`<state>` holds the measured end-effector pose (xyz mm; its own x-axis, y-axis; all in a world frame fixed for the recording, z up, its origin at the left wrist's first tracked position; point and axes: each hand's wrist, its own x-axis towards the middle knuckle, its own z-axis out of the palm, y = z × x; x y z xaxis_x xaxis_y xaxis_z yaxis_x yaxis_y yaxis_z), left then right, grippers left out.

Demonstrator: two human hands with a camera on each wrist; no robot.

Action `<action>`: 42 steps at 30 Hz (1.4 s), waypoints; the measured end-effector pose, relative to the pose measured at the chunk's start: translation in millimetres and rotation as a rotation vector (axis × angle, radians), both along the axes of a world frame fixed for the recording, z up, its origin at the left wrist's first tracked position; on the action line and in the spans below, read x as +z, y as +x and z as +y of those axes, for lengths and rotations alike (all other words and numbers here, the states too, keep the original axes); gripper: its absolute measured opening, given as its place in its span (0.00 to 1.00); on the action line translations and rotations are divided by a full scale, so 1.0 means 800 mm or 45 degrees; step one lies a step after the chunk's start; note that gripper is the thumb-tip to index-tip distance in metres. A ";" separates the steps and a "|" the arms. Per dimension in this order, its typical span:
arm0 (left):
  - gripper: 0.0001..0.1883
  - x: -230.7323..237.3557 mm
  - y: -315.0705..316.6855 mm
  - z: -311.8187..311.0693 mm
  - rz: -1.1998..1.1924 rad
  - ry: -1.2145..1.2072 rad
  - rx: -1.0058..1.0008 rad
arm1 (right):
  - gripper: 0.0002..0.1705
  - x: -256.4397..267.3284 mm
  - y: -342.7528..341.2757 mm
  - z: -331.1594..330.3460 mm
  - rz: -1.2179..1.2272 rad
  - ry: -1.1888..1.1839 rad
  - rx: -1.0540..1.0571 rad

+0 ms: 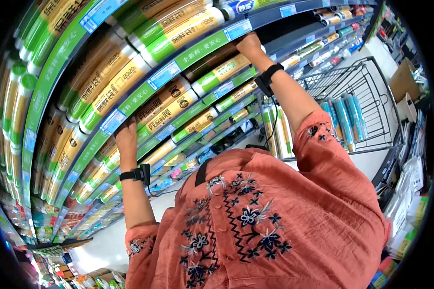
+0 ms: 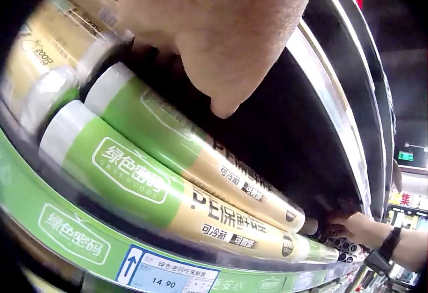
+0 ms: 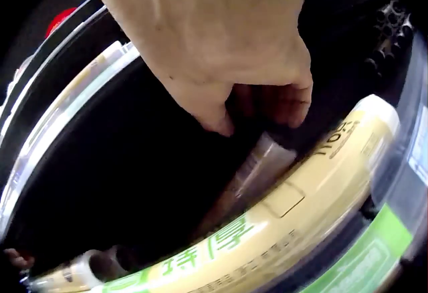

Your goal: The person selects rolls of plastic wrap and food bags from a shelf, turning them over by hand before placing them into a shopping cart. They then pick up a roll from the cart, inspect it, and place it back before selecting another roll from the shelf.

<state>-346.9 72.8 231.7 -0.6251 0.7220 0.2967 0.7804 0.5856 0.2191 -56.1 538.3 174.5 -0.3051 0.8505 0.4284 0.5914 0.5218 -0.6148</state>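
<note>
Left grip (image 1: 126,137) above the front PE cling-film roll (image 2: 167,192) and the rear PE cling-film roll (image 2: 200,156) on their shelf (image 2: 73,233) — thumb clear, fingers hidden, hold can't be told. Right grip (image 1: 250,45) just above a translucent roll (image 3: 267,156) behind a cream-and-green roll (image 3: 294,206); fingers curved, thumb apart, nothing seen between. Risks: knuckles could catch the upper shelf (image 1: 193,58), headroom being tight; smooth round rolls may spin under off-centre fingertips — a crooked pull might topple one outward.
</note>
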 end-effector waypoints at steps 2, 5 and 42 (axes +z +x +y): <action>0.23 0.007 0.007 -0.001 0.029 0.065 -0.010 | 0.31 -0.016 -0.005 0.028 -0.137 0.043 0.067; 0.22 0.026 0.030 -0.006 0.022 0.167 -0.091 | 0.41 -0.022 -0.014 0.037 -0.355 0.390 0.124; 0.19 0.004 0.102 -0.071 -0.176 0.590 -0.115 | 0.42 0.073 0.090 -0.139 1.018 -0.991 0.752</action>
<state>-265.5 15.8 234.7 -0.6221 0.5869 0.5182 0.7689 0.3333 0.5456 15.8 427.0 233.0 -0.6113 0.7828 0.1163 -0.2856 -0.0812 -0.9549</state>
